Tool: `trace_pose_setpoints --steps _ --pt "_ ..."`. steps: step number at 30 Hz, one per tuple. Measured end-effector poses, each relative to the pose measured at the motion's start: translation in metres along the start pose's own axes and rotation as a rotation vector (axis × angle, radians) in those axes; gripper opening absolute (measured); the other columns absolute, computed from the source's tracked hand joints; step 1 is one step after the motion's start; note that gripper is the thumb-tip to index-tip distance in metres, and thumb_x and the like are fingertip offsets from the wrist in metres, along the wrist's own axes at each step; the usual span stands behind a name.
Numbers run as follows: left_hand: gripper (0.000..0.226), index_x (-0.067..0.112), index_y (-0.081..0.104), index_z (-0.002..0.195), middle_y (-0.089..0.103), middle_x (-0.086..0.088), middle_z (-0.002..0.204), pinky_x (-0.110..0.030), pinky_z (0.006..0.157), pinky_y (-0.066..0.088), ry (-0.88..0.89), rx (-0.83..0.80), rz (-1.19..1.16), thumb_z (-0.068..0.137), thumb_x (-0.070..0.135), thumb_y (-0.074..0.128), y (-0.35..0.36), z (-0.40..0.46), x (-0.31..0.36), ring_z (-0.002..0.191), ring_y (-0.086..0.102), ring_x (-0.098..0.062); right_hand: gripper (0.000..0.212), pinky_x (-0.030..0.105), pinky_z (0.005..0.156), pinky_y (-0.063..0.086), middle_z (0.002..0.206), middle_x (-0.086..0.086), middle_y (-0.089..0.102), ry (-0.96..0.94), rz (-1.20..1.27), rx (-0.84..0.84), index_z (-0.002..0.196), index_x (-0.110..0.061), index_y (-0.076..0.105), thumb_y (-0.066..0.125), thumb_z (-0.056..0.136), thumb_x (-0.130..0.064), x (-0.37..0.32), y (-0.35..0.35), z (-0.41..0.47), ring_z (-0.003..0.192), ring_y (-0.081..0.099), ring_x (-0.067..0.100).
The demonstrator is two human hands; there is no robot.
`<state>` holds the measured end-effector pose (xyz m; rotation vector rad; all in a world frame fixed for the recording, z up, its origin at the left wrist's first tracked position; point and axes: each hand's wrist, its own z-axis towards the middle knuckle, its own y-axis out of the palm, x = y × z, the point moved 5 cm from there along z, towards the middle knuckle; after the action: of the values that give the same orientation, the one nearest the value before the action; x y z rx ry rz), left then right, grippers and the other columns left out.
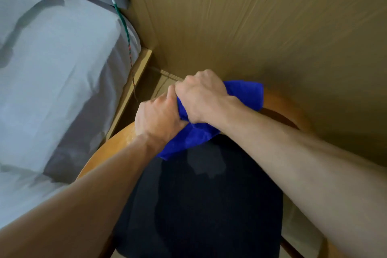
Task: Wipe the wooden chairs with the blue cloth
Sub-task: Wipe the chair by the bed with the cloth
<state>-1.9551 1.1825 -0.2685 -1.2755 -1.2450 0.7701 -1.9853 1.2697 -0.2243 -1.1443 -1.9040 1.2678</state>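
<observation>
Room: a narrow corner between a bed (52, 73) with pale grey-blue bedding and a wood-grain panelled wall (261, 23); the whole view is smeared by motion blur.
Bed edge: a light wooden frame rail (134, 84) runs along the mattress side, and a thin twisted cord (126, 33), green above and reddish lower down, hangs beside it.
Chair: a wooden chair (109, 148) with a curved orange-brown backrest stands just beside the wall, its dark upholstered seat (205, 205) facing the camera.
Writing: no brand or label is readable anywhere.
Blue cloth: the blue cloth (247, 94) is bunched on top of the curved backrest, its long axis running from lower left to upper right along the rail; one end droops toward the seat.
Left hand: the left hand (157, 119) has fingers curled round the cloth's lower-left part, gripping it against the rail.
Right hand: the right hand (201, 98) is clenched on the cloth's middle, touching the left hand; probably it presses down on the backrest, though blur hides the contact.
</observation>
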Motion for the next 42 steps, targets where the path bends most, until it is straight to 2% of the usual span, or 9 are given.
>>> trace_pose_setpoints --steps 5,9,14,17,20,24,32,36,42 --pt "0.044 0.023 0.037 0.106 0.058 0.007 0.081 -0.035 0.061 0.054 0.032 -0.001 -0.013 0.084 0.054 0.06 -0.001 -0.001 0.0 0.066 0.061 -0.017 0.043 0.03 0.057 0.037 0.082 -0.003 0.065 0.107 0.149 0.443 0.091 -0.021 0.057 0.077 0.065 -0.049 0.05 0.002 -0.063 0.077 0.066 0.026" --pt "0.044 0.023 0.035 0.103 0.055 0.008 0.083 -0.034 0.06 0.055 0.027 0.007 -0.009 0.086 0.061 0.049 -0.006 -0.001 0.004 0.065 0.058 -0.013 0.057 0.031 0.06 0.034 0.091 0.0 0.067 0.516 0.094 0.258 0.097 -0.018 0.055 0.079 0.064 -0.058 0.079 0.007 -0.084 0.083 0.066 0.03" --pt "0.051 0.023 0.041 0.106 0.058 0.009 0.082 -0.033 0.063 0.052 -0.008 -0.012 -0.025 0.078 0.061 0.062 -0.004 0.001 0.002 0.067 0.059 -0.015 0.043 0.035 0.069 0.039 0.105 0.003 0.064 0.048 0.004 0.049 0.116 -0.015 0.052 0.074 0.081 -0.029 -0.001 0.008 -0.006 0.095 0.064 0.024" --pt "0.047 0.025 0.039 0.099 0.055 0.01 0.077 -0.034 0.06 0.052 0.005 -0.001 -0.009 0.08 0.061 0.061 -0.003 -0.001 0.003 0.063 0.058 -0.014 0.04 0.031 0.06 0.033 0.089 -0.002 0.066 -0.036 0.043 0.219 0.101 -0.019 0.056 0.079 0.071 -0.033 0.015 0.002 -0.023 0.082 0.066 0.022" --pt "0.042 0.025 0.037 0.098 0.054 0.009 0.075 -0.034 0.056 0.054 0.01 0.004 0.017 0.084 0.059 0.057 -0.004 0.0 0.004 0.059 0.057 -0.013 0.051 0.031 0.056 0.037 0.081 -0.004 0.064 0.269 0.234 0.553 0.091 -0.019 0.058 0.075 0.062 -0.057 0.076 0.017 -0.086 0.077 0.065 0.023" --pt "0.04 0.025 0.037 0.098 0.055 0.01 0.076 -0.03 0.054 0.05 0.007 0.021 0.008 0.086 0.058 0.058 -0.005 -0.003 0.005 0.06 0.057 -0.011 0.074 0.029 0.056 0.037 0.083 0.001 0.062 0.615 0.28 0.492 0.094 -0.014 0.052 0.073 0.057 -0.074 0.107 0.041 -0.13 0.072 0.062 0.024" --pt "0.044 0.023 0.035 0.094 0.038 0.013 0.062 -0.03 0.055 0.038 -0.067 -0.006 0.093 0.082 0.056 0.061 -0.009 -0.002 0.013 0.057 0.049 -0.017 0.055 0.026 0.052 0.03 0.071 -0.004 0.061 0.102 0.083 0.56 0.09 -0.016 0.061 0.086 0.048 -0.04 0.058 0.016 -0.063 0.063 0.062 0.021" --pt "0.056 0.017 0.044 0.112 0.058 -0.002 0.094 -0.038 0.073 0.047 -0.019 -0.037 0.093 0.079 0.056 0.066 -0.011 -0.005 0.016 0.087 0.058 -0.025 0.056 0.029 0.054 0.035 0.078 -0.005 0.061 0.322 0.319 0.593 0.091 -0.019 0.056 0.075 0.06 -0.062 0.1 0.035 -0.108 0.073 0.063 0.024" --pt "0.108 0.008 0.028 0.147 0.039 -0.016 0.143 -0.046 0.11 0.03 0.565 0.037 0.296 0.065 0.057 0.077 -0.031 0.007 0.11 0.134 0.033 -0.032 0.066 0.029 0.065 0.038 0.084 -0.009 0.054 0.774 0.59 0.394 0.106 -0.018 0.053 0.073 0.069 -0.069 0.147 0.109 -0.194 0.081 0.061 0.018"
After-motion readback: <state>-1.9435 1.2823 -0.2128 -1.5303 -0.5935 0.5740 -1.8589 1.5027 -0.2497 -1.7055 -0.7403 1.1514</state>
